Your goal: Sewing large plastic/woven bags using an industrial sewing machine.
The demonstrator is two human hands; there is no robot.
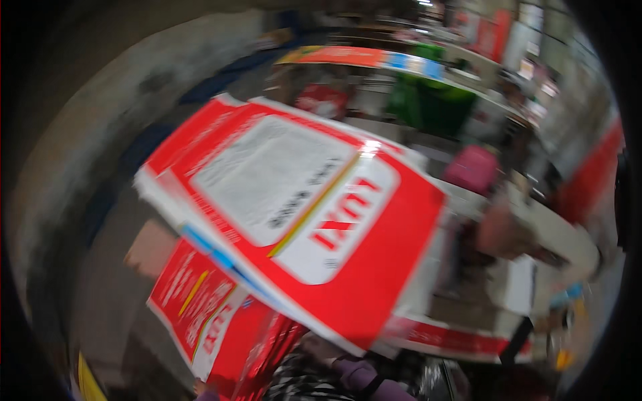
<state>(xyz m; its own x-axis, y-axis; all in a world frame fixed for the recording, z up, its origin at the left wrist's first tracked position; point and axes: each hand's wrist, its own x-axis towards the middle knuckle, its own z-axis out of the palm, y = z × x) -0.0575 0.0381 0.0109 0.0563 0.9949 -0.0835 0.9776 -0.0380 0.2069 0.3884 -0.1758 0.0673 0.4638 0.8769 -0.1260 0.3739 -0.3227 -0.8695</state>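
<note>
A large stack of flat red-and-white printed plastic bags (401,234) lies slantwise in front of me, its near corner pointing at my body. Below its left edge hangs another red printed bag (184,291), with shiny folds bunched along its right side. At this lower bag's bottom edge my left hand (200,387) shows only its fingertips, closed on the edge. My right hand (319,349), below a purple sleeve (364,377), is beside the bunched folds, just under the stack's near corner. Blur and the bags hide its fingers.
At the right a person in a pale top (568,247) leans over a work surface. Beyond the stack are a pink bundle (472,170), green cloth (431,103) and a long table edge with a coloured strip (354,57). A pale wall (134,87) curves along the left.
</note>
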